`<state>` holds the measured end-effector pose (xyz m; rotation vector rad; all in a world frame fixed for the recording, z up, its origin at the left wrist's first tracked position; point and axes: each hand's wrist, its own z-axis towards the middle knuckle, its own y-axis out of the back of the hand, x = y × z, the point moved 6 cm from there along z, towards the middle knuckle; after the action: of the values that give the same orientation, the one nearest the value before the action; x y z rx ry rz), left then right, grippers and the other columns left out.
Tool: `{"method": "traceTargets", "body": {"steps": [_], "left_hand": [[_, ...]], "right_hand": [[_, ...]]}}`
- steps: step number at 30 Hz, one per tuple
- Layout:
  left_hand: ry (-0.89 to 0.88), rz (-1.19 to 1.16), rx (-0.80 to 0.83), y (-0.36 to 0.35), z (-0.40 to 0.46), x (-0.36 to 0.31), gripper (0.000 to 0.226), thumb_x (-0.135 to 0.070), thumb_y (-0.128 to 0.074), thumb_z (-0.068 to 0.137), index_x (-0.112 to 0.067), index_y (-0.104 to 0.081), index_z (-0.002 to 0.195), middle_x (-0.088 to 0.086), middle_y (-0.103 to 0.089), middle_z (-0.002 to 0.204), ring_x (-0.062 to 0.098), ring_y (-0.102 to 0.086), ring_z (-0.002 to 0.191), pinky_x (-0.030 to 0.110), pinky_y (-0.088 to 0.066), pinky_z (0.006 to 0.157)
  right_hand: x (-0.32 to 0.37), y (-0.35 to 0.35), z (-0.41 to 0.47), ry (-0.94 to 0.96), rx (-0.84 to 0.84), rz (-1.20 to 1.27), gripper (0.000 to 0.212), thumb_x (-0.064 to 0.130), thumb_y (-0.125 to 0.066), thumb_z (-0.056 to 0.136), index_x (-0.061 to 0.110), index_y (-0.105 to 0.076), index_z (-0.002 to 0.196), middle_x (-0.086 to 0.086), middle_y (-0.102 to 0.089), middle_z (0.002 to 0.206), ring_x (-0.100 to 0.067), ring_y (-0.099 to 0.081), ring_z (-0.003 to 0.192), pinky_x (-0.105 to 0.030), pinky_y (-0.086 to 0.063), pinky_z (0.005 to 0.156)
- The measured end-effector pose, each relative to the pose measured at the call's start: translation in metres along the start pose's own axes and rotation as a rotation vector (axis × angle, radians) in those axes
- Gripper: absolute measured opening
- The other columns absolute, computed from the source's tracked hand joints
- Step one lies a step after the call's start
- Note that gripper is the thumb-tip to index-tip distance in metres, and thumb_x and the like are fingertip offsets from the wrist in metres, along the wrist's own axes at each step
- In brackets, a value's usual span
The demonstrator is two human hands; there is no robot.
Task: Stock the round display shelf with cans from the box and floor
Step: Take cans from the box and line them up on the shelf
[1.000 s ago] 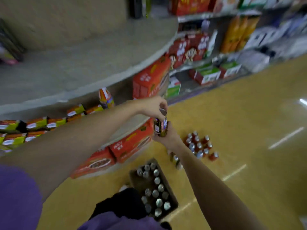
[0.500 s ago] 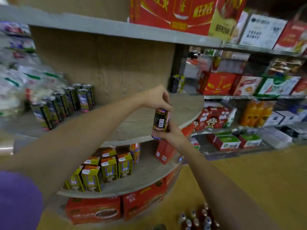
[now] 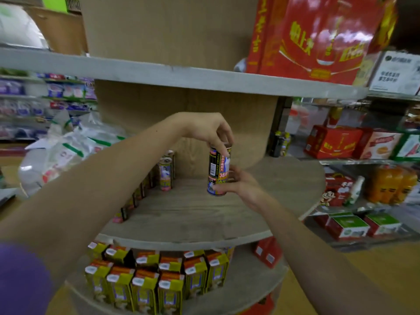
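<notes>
Head view: I see both hands on one can (image 3: pixel 219 170), held upright above the middle tier of the round display shelf (image 3: pixel 193 214); can't tell if its base touches the board. Left hand (image 3: pixel 210 130) comes from above, grip curled over the can's top rim, fingertips pinching the lid edge. Right hand (image 3: pixel 241 186) sits low on the can's right side, grip partly closed, fingers wrapped round the bottom section. Can is dark with a barcode and yellow label band. Row of matching cans (image 3: pixel 164 172) stands on the same tier to the left, curving along the edge, apart from the held one. Lower tier carries yellow drink cartons (image 3: pixel 145 285). Red gift box (image 3: pixel 318 37) on the top tier, right.
</notes>
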<state>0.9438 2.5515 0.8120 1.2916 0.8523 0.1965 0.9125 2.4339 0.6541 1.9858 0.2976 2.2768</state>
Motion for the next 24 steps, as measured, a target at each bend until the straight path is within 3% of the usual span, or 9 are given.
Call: {"method": "traceTargets", "body": {"steps": [4, 6, 9, 12, 15, 19, 21, 24], "left_hand": [[0.037, 0.06, 0.085, 0.008, -0.011, 0.072, 0.044, -0.016, -0.08, 0.078, -0.018, -0.066, 0.119, -0.008, -0.067, 0.116, 0.008, -0.061, 0.109, 0.022, -0.053, 0.09], [0.048, 0.07, 0.13, 0.005, -0.014, 0.106, 0.046, -0.009, -0.077, 0.081, -0.015, -0.064, 0.124, -0.005, -0.065, 0.121, 0.008, -0.058, 0.112, 0.012, -0.048, 0.085], [0.057, 0.102, 0.174, -0.006, -0.013, 0.154, 0.048, -0.001, -0.075, 0.079, -0.01, -0.063, 0.124, 0.001, -0.063, 0.126, 0.013, -0.056, 0.117, 0.012, -0.044, 0.086], [0.04, 0.164, 0.212, -0.02, -0.01, 0.194, 0.049, 0.003, -0.077, 0.075, -0.009, -0.064, 0.12, 0.005, -0.064, 0.124, 0.015, -0.056, 0.113, 0.004, -0.039, 0.074], [0.043, 0.201, 0.21, -0.031, -0.01, 0.225, 0.055, -0.001, -0.078, 0.075, -0.01, -0.063, 0.127, 0.001, -0.063, 0.127, 0.009, -0.053, 0.11, 0.014, -0.04, 0.074], [0.041, 0.195, 0.206, -0.035, -0.009, 0.248, 0.057, -0.005, -0.078, 0.076, -0.016, -0.062, 0.13, -0.004, -0.058, 0.133, 0.011, -0.051, 0.119, 0.021, -0.042, 0.091], [0.03, 0.202, 0.217, -0.035, -0.008, 0.255, 0.055, -0.006, -0.079, 0.073, -0.018, -0.065, 0.125, -0.001, -0.06, 0.129, 0.015, -0.053, 0.119, 0.031, -0.046, 0.098], [0.022, 0.212, 0.226, -0.035, -0.004, 0.263, 0.053, -0.007, -0.081, 0.069, -0.025, -0.068, 0.117, -0.002, -0.062, 0.121, 0.016, -0.055, 0.114, 0.042, -0.049, 0.098]], "right_hand": [[-0.006, -0.06, 0.046, -0.022, 0.001, -0.121, 0.05, 0.004, -0.088, 0.065, 0.009, -0.068, 0.11, 0.0, -0.074, 0.092, -0.005, -0.068, 0.078, -0.016, -0.051, 0.07], [-0.015, -0.089, 0.066, -0.033, -0.009, -0.141, 0.047, 0.001, -0.089, 0.062, 0.007, -0.068, 0.103, -0.001, -0.074, 0.087, -0.004, -0.068, 0.073, -0.018, -0.051, 0.067], [-0.041, -0.125, 0.094, -0.058, -0.017, -0.186, 0.043, 0.002, -0.091, 0.059, 0.017, -0.066, 0.09, 0.008, -0.073, 0.074, 0.001, -0.067, 0.066, -0.019, -0.053, 0.062], [-0.069, -0.15, 0.117, -0.108, 0.004, -0.255, 0.045, 0.014, -0.095, 0.053, 0.028, -0.069, 0.086, 0.013, -0.075, 0.077, 0.0, -0.07, 0.076, -0.032, -0.06, 0.077], [-0.087, -0.166, 0.133, -0.148, -0.016, -0.324, 0.049, 0.027, -0.094, 0.048, 0.035, -0.069, 0.088, 0.009, -0.076, 0.092, -0.005, -0.071, 0.088, -0.036, -0.059, 0.084], [-0.112, -0.179, 0.15, -0.205, -0.018, -0.388, 0.077, 0.047, -0.093, 0.038, 0.029, -0.064, 0.107, 0.007, -0.074, 0.092, -0.013, -0.071, 0.081, -0.039, -0.061, 0.07], [-0.115, -0.182, 0.154, -0.239, -0.017, -0.355, 0.069, 0.037, -0.095, 0.043, 0.022, -0.066, 0.103, -0.001, -0.075, 0.086, -0.017, -0.07, 0.069, -0.041, -0.061, 0.063], [-0.11, -0.189, 0.155, -0.282, 0.024, -0.286, 0.045, 0.013, -0.091, 0.059, 0.012, -0.065, 0.095, -0.017, -0.074, 0.081, -0.022, -0.062, 0.053, -0.033, -0.053, 0.053]]}}
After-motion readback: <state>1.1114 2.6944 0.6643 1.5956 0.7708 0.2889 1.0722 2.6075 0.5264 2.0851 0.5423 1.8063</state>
